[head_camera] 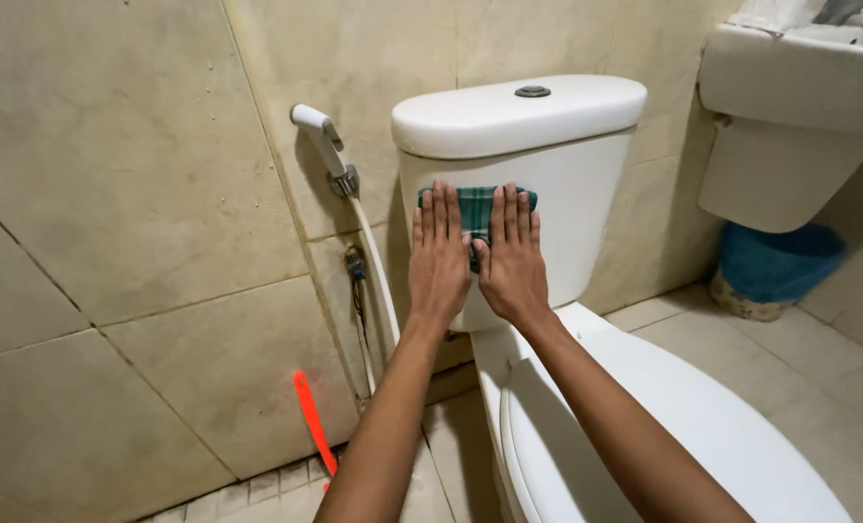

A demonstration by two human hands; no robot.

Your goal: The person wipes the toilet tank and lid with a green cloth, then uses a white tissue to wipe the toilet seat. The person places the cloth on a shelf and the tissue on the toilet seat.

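Note:
Both my hands press flat, side by side, on a green checked cloth (475, 205) against the front of a white toilet tank (586, 194). My left hand (439, 254) covers the cloth's left part. The right part lies under my right hand (513, 260). Fingers of both hands point up and lie close together. The tank lid (509, 114) carries a grey flush button (532, 92). Below my forearms the white toilet lid (664, 416) is down.
A white hand sprayer (321, 140) with its hose (378, 266) hangs on the beige tiled wall at left. An orange-red strip (312, 418) leans low on that wall. At right, a white washbasin (789, 87) juts out above a blue bin (778, 261) on the tiled floor.

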